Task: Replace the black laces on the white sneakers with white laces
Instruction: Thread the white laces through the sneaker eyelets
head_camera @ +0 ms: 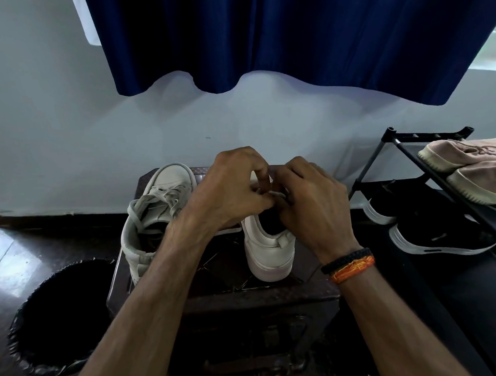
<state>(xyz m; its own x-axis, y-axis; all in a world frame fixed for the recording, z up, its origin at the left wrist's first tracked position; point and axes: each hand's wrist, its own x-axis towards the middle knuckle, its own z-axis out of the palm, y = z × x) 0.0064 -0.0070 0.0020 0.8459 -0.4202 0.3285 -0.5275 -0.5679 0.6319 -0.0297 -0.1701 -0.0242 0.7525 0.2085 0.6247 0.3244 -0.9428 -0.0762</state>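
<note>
Two white sneakers stand on a dark stool top: the left sneaker [156,212] already carries white laces [153,202], while the right sneaker [270,245] sits heel toward the person. Both hands meet over its tongue — the left hand [229,189] and right hand [310,203] each pinch a white lace end [277,196], fingers curled tight. A black-lined bin [61,318] stands left — a shoe rack [437,190] right.
</note>
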